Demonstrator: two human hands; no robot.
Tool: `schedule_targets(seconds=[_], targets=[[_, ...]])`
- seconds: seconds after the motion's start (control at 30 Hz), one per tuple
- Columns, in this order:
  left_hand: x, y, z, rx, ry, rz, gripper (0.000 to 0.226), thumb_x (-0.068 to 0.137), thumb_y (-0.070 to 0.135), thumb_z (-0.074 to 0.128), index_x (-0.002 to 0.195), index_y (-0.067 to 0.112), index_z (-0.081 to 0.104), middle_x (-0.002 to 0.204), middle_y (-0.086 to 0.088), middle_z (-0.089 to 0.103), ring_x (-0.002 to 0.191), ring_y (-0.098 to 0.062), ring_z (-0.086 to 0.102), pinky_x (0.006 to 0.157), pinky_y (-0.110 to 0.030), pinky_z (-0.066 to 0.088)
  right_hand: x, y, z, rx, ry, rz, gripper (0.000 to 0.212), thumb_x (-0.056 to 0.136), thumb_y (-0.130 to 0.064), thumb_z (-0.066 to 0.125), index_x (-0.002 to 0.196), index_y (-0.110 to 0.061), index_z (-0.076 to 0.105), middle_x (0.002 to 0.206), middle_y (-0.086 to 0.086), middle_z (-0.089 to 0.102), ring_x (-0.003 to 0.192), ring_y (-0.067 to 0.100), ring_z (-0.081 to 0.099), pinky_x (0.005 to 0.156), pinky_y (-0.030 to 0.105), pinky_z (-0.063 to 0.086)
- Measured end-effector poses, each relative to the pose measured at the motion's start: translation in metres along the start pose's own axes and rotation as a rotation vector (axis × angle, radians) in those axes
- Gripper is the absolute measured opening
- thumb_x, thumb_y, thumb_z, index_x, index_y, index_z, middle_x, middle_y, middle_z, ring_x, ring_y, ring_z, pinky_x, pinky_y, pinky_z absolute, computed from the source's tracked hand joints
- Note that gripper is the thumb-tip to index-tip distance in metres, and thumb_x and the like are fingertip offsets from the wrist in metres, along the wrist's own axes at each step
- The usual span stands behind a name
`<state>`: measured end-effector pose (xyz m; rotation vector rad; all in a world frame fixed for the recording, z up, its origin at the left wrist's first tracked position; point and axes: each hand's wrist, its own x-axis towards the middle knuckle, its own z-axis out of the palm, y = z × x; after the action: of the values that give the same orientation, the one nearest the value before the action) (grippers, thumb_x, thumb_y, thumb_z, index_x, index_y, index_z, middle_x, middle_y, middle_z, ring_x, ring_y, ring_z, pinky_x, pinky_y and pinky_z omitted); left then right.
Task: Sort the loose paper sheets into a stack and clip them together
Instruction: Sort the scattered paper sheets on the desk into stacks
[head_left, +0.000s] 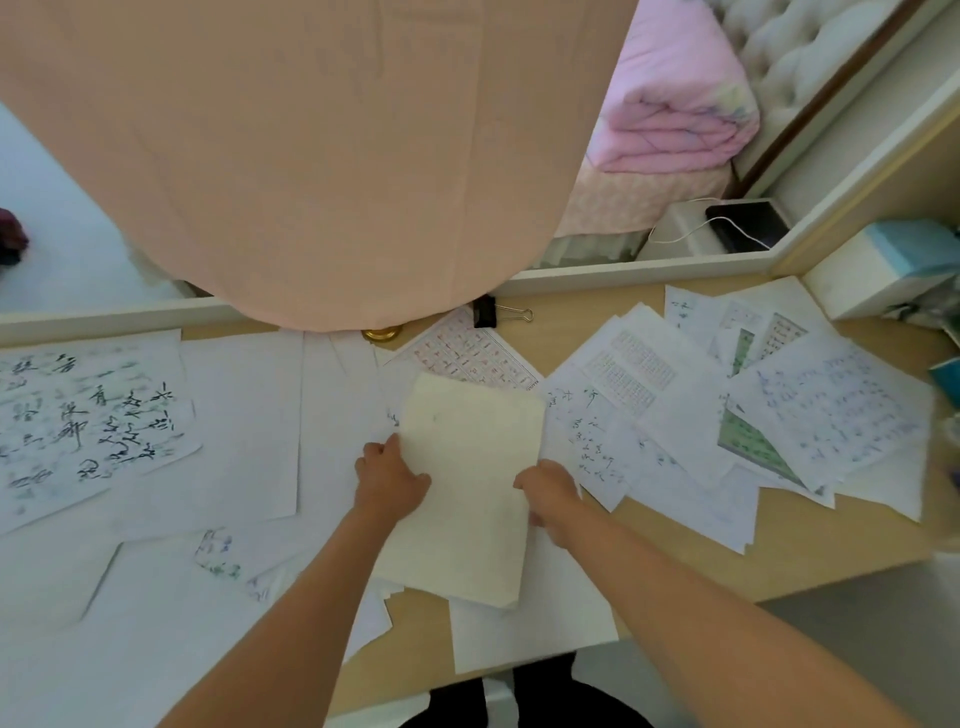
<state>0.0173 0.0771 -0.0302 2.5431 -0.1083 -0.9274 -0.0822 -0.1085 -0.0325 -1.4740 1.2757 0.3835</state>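
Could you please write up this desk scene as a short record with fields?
surface: wooden desk, mostly covered with loose sheets
held item: cream sheet, gripped on both side edges
left hand: on the cream sheet's left edge
right hand: on its right edge
left of centre: brush-writing sheet
right of centre: handwritten sheet atop overlapping papers
clip: black binder clip at the desk's far edge, unused
stack: not yet formed; sheets lie scattered
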Motion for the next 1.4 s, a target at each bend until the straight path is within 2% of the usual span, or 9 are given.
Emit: schedule_targets(seconds=[0.1,0.17,0.33,0.53,0.8,1.0,1.13,1.27,1.4], targets=[[-0.003,-0.007,-0.002,0.035,0.003,0.031,0.076,0.091,0.029,0.061,0.153,0.016,0.020,0.143,-0.013,0.030,0.131,-0.036,0.032,0.100,-0.046,0.039,-0.002,-0.002,-0.004,0.025,-0.062,-0.026,0.026,0.082,-0.006,0.054,0.104,-0.010,0.066,0.101,0.010,0.066,0.076,0.022,0.057,0.066,0.029,0.046],[-0.005,-0.007,-0.005,0.066,-0.003,0.035,0.078,0.091,0.028,0.059,0.154,0.017,0.015,0.142,-0.013,0.032,0.129,-0.035,0.035,0.098,-0.046,0.042,0.000,-0.003,-0.011,0.005,-0.094,-0.029,0.026,0.084,-0.006,0.054,0.108,-0.009,0.064,0.094,0.010,0.061,0.076,0.023,0.054,0.070,0.032,0.046],[-0.009,0.039,-0.014,0.089,0.178,0.140,0.066,0.091,0.025,0.058,0.149,0.013,0.028,0.140,-0.012,0.040,0.128,-0.032,0.038,0.099,-0.046,0.042,0.004,-0.007,-0.050,-0.155,-0.007,-0.149,0.055,0.091,-0.012,0.054,0.145,-0.017,0.044,0.142,0.003,0.049,0.121,0.024,0.055,0.095,0.037,0.049],[-0.005,0.140,0.014,-0.070,0.050,0.426,0.052,0.095,0.025,0.058,0.143,0.019,0.042,0.135,-0.006,0.051,0.125,-0.024,0.047,0.099,-0.039,0.043,0.018,-0.015,-0.163,-0.239,0.105,-0.267,0.040,0.095,-0.013,0.051,0.135,-0.018,0.054,0.131,0.005,0.055,0.112,0.026,0.060,0.092,0.036,0.050],[-0.004,0.299,0.120,0.180,-0.135,0.598,0.052,0.096,0.031,0.054,0.145,0.021,0.041,0.139,-0.004,0.050,0.126,-0.023,0.048,0.100,-0.040,0.046,0.074,0.020,-0.340,-0.387,0.284,-0.254,0.043,0.093,-0.013,0.054,0.135,-0.019,0.055,0.139,0.007,0.051,0.120,0.025,0.054,0.085,0.032,0.046],[0.012,0.397,0.202,0.281,-0.155,0.515,0.052,0.096,0.033,0.053,0.145,0.020,0.040,0.142,-0.007,0.046,0.131,-0.028,0.042,0.105,-0.046,0.042,0.143,0.042,-0.453,-0.474,0.311,-0.188,0.052,0.089,-0.020,0.055,0.140,-0.026,0.048,0.150,0.007,0.036,0.131,0.030,0.043,0.103,0.043,0.045],[0.026,0.443,0.233,0.326,-0.131,0.456,0.063,0.096,0.034,0.055,0.151,0.017,0.029,0.153,-0.007,0.034,0.138,-0.029,0.032,0.108,-0.048,0.037,0.175,0.047,-0.493,-0.644,0.345,-0.189,0.066,0.090,-0.040,0.056,0.151,-0.033,0.032,0.160,0.005,0.019,0.145,0.032,0.018,0.115,0.049,0.025],[0.032,0.463,0.248,0.329,-0.080,0.420,0.079,0.093,0.038,0.059,0.156,0.016,0.016,0.160,-0.005,0.022,0.143,-0.028,0.026,0.108,-0.048,0.037,0.196,0.052,-0.494,-0.796,0.190,-0.252,0.074,0.089,-0.053,0.052,0.154,-0.044,0.018,0.166,0.000,-0.008,0.152,0.025,-0.008,0.119,0.054,0.007],[0.030,0.465,0.257,0.329,-0.037,0.337,0.095,0.085,0.044,0.069,0.156,0.014,0.013,0.155,-0.006,0.024,0.139,-0.028,0.026,0.105,-0.047,0.040,0.193,0.050,-0.477,-0.887,-0.016,-0.516,0.072,0.088,-0.038,0.053,0.153,-0.044,0.023,0.166,-0.004,-0.011,0.152,0.020,-0.013,0.122,0.049,-0.003]])
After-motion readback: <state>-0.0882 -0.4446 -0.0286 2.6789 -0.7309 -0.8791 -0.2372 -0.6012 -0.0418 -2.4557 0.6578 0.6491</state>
